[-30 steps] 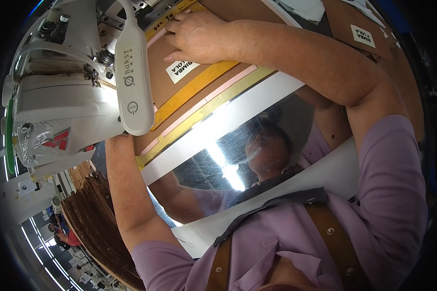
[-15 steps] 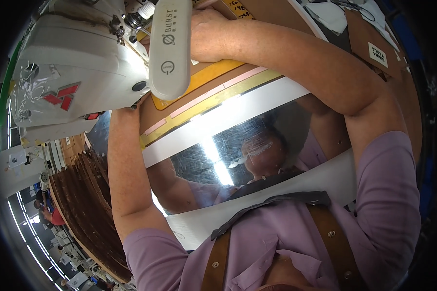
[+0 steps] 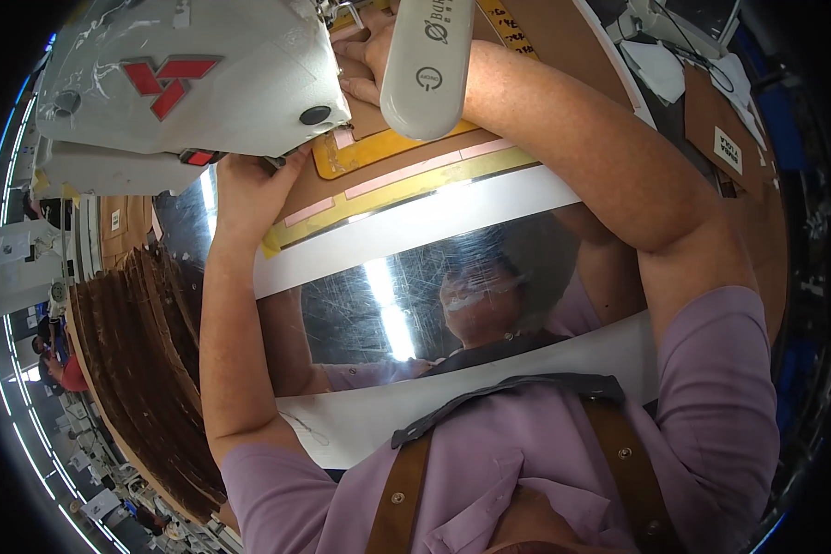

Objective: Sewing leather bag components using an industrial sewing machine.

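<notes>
A brown sheet [image 3: 319, 192] lies under a pale grey sewing machine [image 3: 222, 78], and a yellow template frame [image 3: 379, 152] sits on it. My right hand [image 3: 365, 60] rests on the sheet beside the needle area, fingers spread and pointing left, partly behind a white oblong lamp [image 3: 427, 88]. At the sheet's left edge is my left hand [image 3: 254, 189], below the machine head. Its thumb stretches toward the template's corner; the machine hides most of its other fingers. Pink and yellow tape strips [image 3: 406, 175] run along the sheet's near side.
A scratched reflective plate [image 3: 415, 305] covers the table edge before me. Stacked dark brown pieces [image 3: 138, 360] stand at the left. Brown pieces with a white label [image 3: 728, 150] and white scraps [image 3: 651, 69] lie at the far right.
In the view, the machine and lamp have shifted right and slightly up. Both hands now show more: the left comes out from behind the machine, and the right's spread fingers appear left of the lamp.
</notes>
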`<state>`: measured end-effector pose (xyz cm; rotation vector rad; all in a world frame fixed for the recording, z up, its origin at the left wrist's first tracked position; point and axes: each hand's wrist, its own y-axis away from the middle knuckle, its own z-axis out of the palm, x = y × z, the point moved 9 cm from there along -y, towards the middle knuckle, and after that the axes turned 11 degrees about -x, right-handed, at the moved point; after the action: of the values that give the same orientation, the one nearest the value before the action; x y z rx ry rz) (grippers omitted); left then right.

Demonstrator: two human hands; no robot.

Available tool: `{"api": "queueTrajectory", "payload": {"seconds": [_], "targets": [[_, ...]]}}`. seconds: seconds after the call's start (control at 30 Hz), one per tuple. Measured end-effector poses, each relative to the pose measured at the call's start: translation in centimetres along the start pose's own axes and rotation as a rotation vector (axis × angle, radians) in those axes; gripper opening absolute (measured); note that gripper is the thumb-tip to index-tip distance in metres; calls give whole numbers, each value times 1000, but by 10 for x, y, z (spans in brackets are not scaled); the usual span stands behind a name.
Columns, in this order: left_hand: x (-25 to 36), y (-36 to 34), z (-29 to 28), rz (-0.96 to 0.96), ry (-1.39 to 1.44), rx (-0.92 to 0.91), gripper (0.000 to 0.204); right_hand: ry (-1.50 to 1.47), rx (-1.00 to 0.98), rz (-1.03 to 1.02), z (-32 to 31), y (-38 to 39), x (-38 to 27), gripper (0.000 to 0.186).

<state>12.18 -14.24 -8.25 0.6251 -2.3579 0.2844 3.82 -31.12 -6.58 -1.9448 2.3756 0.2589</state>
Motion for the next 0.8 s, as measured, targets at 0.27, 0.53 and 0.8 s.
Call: {"api": "queueTrajectory", "payload": {"seconds": [0.27,0.53,0.8], "targets": [[88,47,38,305,-469,-37,44,23,-25,-36,2,-3,-3,47],[95,34,44,306,-629,24,41,35,-56,-47,4,-5,5,47],[83,36,51,301,-618,30,42,40,-77,-47,6,-14,11,46]]}}
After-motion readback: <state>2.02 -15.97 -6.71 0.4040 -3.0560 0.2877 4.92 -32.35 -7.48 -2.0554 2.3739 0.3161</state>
